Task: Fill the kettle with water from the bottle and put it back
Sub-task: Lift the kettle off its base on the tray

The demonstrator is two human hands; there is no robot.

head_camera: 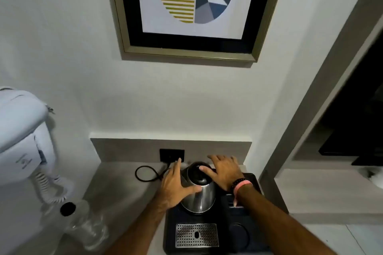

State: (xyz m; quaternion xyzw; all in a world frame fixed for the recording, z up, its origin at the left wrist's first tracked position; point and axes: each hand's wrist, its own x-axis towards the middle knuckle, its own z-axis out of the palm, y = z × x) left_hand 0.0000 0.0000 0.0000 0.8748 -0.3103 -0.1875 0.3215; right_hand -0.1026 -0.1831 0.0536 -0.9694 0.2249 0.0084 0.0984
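Both hands on the kettle, bottle waiting at the near left

The left hand (176, 187) lies flat against the left side of the steel kettle (200, 192), fingers spread, thumb across its front: an open grip, pressing rather than clasping. The right hand (224, 173) hovers over the black lid (199, 173), fingers splayed, thumb touching it. The kettle stands on a black tray (207, 232) on the table (116, 188). The clear bottle (83, 221), black-capped, stands well apart; its contents are unclear

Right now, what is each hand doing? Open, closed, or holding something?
Left hand: open, fingers spread, against the side of the kettle, not gripping it.
Right hand: open, thumb on the kettle lid, holding nothing.
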